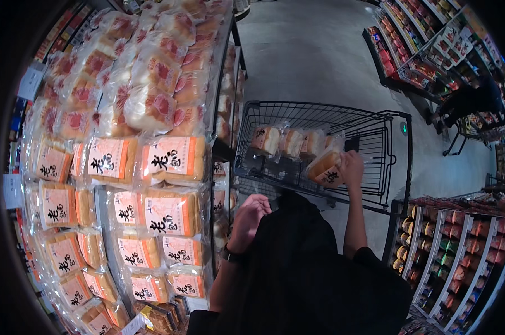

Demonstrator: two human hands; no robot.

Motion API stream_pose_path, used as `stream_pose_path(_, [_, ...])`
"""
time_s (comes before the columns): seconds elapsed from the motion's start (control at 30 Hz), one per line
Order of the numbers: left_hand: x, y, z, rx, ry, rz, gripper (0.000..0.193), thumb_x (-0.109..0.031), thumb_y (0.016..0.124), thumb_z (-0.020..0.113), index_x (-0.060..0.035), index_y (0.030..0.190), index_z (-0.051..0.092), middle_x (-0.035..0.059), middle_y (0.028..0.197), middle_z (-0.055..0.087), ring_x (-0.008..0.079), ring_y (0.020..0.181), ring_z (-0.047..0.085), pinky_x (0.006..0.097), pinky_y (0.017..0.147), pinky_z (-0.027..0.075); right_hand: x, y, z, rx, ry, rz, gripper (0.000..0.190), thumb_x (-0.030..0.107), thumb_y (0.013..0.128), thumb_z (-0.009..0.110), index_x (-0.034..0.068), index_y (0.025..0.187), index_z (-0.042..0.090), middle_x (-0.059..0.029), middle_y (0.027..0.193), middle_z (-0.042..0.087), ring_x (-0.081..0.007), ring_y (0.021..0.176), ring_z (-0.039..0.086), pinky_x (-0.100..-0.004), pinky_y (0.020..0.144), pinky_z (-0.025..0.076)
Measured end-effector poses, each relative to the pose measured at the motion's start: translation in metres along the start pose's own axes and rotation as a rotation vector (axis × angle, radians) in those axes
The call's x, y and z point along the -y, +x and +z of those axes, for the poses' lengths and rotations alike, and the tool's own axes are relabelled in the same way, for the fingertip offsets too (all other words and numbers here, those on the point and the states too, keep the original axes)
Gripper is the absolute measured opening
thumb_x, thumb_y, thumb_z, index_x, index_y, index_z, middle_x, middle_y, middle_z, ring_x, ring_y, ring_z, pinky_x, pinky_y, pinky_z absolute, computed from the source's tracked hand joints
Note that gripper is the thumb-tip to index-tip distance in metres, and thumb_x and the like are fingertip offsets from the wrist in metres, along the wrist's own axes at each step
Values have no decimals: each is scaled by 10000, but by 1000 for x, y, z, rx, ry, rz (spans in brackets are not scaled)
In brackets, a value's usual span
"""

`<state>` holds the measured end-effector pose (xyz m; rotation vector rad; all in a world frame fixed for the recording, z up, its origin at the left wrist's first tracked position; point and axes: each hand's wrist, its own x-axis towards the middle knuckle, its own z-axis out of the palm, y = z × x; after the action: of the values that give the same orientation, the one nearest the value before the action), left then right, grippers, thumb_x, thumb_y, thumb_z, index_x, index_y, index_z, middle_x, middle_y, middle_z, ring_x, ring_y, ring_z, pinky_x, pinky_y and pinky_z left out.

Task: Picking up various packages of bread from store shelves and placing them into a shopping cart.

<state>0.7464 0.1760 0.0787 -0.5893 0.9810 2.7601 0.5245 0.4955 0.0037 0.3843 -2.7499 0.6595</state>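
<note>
My right hand (353, 168) grips one end of a plastic-wrapped bread loaf (325, 169), held tilted over the near side of a black wire shopping cart (371, 115). Inside the cart, several wrapped bread packs (265, 140) lie in a row along its far side. My left hand (252, 213) is raised near my body with its fingers curled, between the cart and the bread display; whether anything is in it I cannot tell. Left of it, wrapped loaves with orange and white labels (168, 215) are stacked on the display.
Bagged buns with red printing (152, 100) are heaped on the display's far part. Packaged cakes (156, 316) sit at its near end. Shelves of packaged goods (457, 255) stand at the right. Another person (474, 100) is beside a second cart at the far right. Grey floor (302, 54) stretches ahead.
</note>
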Motion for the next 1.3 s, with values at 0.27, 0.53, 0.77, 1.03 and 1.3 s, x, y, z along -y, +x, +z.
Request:
stream_pose_path(0.27, [11,12,17,-67,-75,62,250,-112,972,513,21,1169,590,98,1051,615,203,965,607,341,936,472,-74,-50,93,350,-57,81,247,231,915,696,14,806,738,-142,928,693,-366,874,659,-471,777,534])
stream_pose_path(0.53, [22,22,20,-212,-28,88,258,-112,975,512,18,1180,599,94,1067,621,210,1026,606,348,966,477,-113,-71,167,742,-174,373,342,345,814,755,19,916,759,-206,956,730,-394,918,726,-488,806,583])
stream_pose_path(0.77, [25,17,29,-288,9,124,262,-101,990,492,15,1198,602,79,1081,626,196,1028,617,342,979,478,-69,-63,181,789,-153,420,392,369,806,750,9,962,750,-205,1030,742,-374,998,726,-487,835,580])
stream_pose_path(1.03, [28,9,12,-297,-58,145,228,-127,1006,526,-8,1187,597,66,1085,623,190,1000,621,347,972,482,-72,-51,197,757,-105,247,561,428,796,747,1,1157,697,-279,1191,644,-439,1104,645,-514,933,535])
stream_pose_path(1.3, [10,-8,-5,-268,-70,148,236,-119,1055,444,9,1200,579,67,1047,608,166,1008,600,327,951,492,-1,-39,157,365,146,82,525,126,826,676,-7,1326,584,-322,1344,490,-486,1256,492,-511,1067,421])
